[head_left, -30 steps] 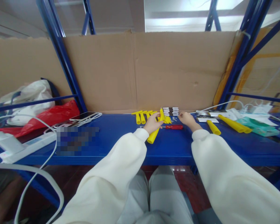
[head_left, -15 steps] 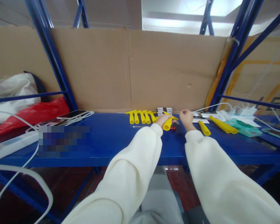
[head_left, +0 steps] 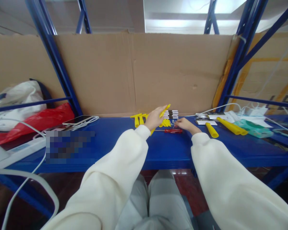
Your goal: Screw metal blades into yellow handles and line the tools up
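My left hand is closed round a yellow T-shaped plastic piece; one end sticks out past the fingers and the palm hides its middle. Behind and beside that hand, several similar yellow pieces with hollow tapered handles stand in a row. Small yellow parts lie just right of the hand. My right hand rests low over the table with its fingertips pinched together; what they hold, if anything, is too small to make out. A screwdriver with a red handle lies just in front of its fingertips.
Small black-and-white packs are stacked against the cardboard wall. To the right lie yellow tubes, more packs, a green plastic packet and cables. A phone or tablet and a red bag are at left.
My left hand has moved left with the yellow piece and turned it. My right hand has come left and down to the table beside the screwdriver, whose red handle now shows fully.
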